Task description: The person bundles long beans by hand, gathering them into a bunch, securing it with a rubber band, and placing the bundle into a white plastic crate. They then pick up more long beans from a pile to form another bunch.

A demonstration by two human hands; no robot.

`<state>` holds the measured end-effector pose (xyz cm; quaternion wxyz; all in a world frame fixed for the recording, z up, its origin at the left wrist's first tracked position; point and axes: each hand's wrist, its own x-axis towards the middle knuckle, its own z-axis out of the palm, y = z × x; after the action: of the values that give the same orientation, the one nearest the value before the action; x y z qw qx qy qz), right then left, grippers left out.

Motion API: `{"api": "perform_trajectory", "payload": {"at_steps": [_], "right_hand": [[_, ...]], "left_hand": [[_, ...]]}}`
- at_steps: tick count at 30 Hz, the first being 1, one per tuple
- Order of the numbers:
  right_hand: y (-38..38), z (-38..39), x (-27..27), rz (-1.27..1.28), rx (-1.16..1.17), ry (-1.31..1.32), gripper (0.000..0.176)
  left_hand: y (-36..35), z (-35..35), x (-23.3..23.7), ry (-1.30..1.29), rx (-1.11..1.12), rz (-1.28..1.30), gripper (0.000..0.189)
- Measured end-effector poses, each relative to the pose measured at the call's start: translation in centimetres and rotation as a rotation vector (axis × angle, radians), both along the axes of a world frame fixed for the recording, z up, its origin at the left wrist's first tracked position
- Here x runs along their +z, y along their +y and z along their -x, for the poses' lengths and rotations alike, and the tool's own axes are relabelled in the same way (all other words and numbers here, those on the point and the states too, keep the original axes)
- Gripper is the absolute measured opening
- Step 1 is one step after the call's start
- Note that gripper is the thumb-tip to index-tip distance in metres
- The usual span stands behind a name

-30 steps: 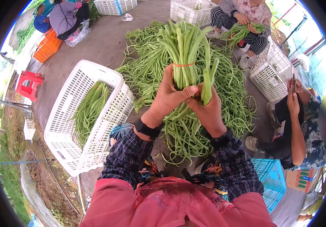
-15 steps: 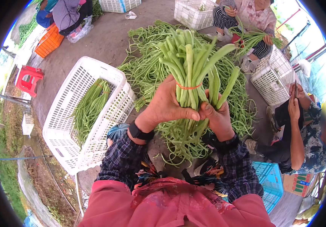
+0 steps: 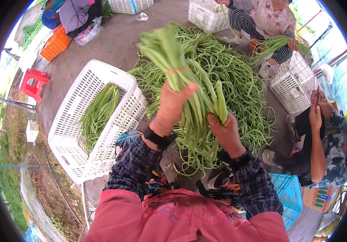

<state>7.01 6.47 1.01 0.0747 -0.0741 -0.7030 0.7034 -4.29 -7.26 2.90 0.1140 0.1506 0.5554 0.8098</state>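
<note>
My left hand [image 3: 172, 101] is closed around a bundle of green long beans [image 3: 159, 50], its upper ends tilted to the left and blurred. An orange rubber band [image 3: 176, 70] circles the bundle just above that hand. A few separate long beans [image 3: 221, 103] stick up from my right hand [image 3: 226, 132], pinched between thumb and fingers. The bundle's lower ends hang between my hands. Below and behind them a big heap of long beans [image 3: 234, 76] covers the ground.
On the left, a white crate [image 3: 108, 163] holds bundled beans [image 3: 101, 115]. A red stool [image 3: 34, 84] and an orange crate [image 3: 55, 43] stand beyond. One co-worker [image 3: 272, 18] holds beans at the upper right; another person [image 3: 330, 141] sits at right. A blue crate [image 3: 292, 197] is near my right elbow.
My left hand has swung the banded bundle from upright to a leftward tilt. My right hand has parted from my left, with the few separate beans in it.
</note>
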Motion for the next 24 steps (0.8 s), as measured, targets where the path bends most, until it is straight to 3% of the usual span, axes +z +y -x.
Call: {"api": "perform_trajectory", "payload": {"at_steps": [2, 4, 6, 8, 11, 13, 17, 19, 24], "right_hand": [[0.3, -1.4, -2.3, -0.017, -0.037, -0.049, 0.025], [1.7, -2.8, -4.8, 0.024, -0.029, -0.311, 0.020], [3.6, -4.0, -5.8, 0.332, -0.164, -0.291, 0.014], [6.0, -4.9, -4.9, 0.546, -0.269, -0.161, 0.014], [7.7, -4.1, -2.3, 0.626, -0.320, 0.028, 0.017], [7.9, -3.5, -0.5, 0.859, -0.158, 0.211, 0.015], [3.8, -1.9, 2.3, 0.633, 0.002, 0.198, 0.011], [2.5, -0.8, 2.3, 0.224, 0.094, 0.183, 0.010], [0.5, 1.3, 0.6, 0.266, 0.020, 0.148, 0.015]], "left_hand": [[-1.2, 1.3, 1.1, -0.262, -0.039, -0.306, 0.047], [-2.9, 3.5, 0.5, -0.156, -0.086, -0.356, 0.055], [-4.1, 4.4, 0.3, -0.229, -0.127, -0.439, 0.057], [-4.4, 3.9, 1.0, -0.206, -0.112, -0.568, 0.062], [-4.0, 3.1, 0.3, -0.215, -0.200, -0.536, 0.068], [-3.6, 2.3, 0.3, -0.225, -0.239, -0.430, 0.072], [-2.2, 1.5, 0.1, -0.198, -0.311, -0.371, 0.067], [-1.7, 0.9, 0.5, -0.152, -0.315, -0.301, 0.066], [-0.5, 0.9, -0.2, -0.094, -0.326, -0.210, 0.067]]}}
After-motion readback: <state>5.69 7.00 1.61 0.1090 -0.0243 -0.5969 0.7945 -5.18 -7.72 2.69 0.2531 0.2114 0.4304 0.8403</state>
